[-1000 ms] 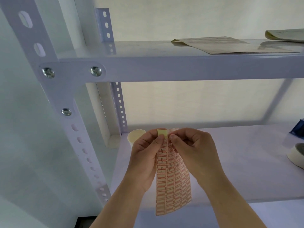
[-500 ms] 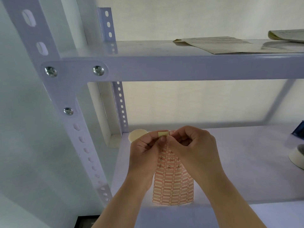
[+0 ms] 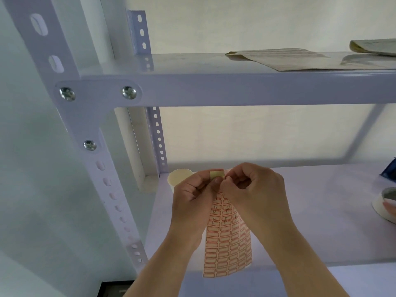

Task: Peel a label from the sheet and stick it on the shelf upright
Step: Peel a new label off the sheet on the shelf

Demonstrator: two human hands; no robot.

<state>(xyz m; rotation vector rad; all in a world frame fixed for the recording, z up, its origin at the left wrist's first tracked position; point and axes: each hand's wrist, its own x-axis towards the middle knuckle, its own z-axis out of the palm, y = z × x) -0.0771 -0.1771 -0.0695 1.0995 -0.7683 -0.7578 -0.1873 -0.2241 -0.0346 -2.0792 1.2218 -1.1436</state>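
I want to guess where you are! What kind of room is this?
Probably a storeroom or workroom. There is a bolted metal shelf with papers on top, a tape roll, and a label sheet held in both hands.

A handwritten letter "B" marks several red-bordered labels in the upper rows of the label sheet (image 3: pixel 227 239), which hangs below the two hands that pinch its top edge. About six such marks can be made out, at the sheet's upper left and centre. The labels in the lower rows are blank. The papers (image 3: pixel 285 60) lying at the right end of the upper shelf show faint lines, too blurred to read. No other writing is legible.
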